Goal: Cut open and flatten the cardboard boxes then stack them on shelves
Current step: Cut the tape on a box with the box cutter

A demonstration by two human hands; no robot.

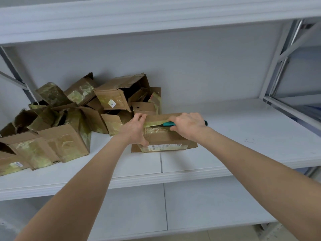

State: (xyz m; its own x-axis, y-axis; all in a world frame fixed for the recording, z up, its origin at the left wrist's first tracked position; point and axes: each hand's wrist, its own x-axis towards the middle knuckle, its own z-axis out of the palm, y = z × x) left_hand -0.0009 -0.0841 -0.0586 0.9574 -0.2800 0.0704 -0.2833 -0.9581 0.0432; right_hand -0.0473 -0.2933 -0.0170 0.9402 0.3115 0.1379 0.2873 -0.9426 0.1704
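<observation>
Two bare forearms point(97, 180) reach in from the near side over the front edge of a white metal shelf point(243, 145), where a person works on a closed cardboard box point(165, 138). It stands about midway along the shelf, set back a little from the front edge, its long side facing the person. The left hand point(134, 126) grips the box's left end, fingers curled over the far top edge and thumb pressed down the near face. The right hand point(188, 126) lies over the right half of the box top, closed round a teal-handled cutter point(167, 124). The cutter's front end points left along the glossy yellowish tape point(156, 119) on the lid. The butt of the handle shows past the hand on the right. The blade itself is too small to make out. A white printed label point(165, 146) runs along the bottom of the box's near face. Just beside the box, on the left half of the shelf and reaching back to the rear wall, lies a heap of opened boxes point(69, 119), brown, taped and torn, their flaps standing at all angles. The front of an upper shelf point(156, 20) crosses overhead, a lower shelf point(208, 206) shows beneath, and a grey upright point(272, 66) closes the right end.
</observation>
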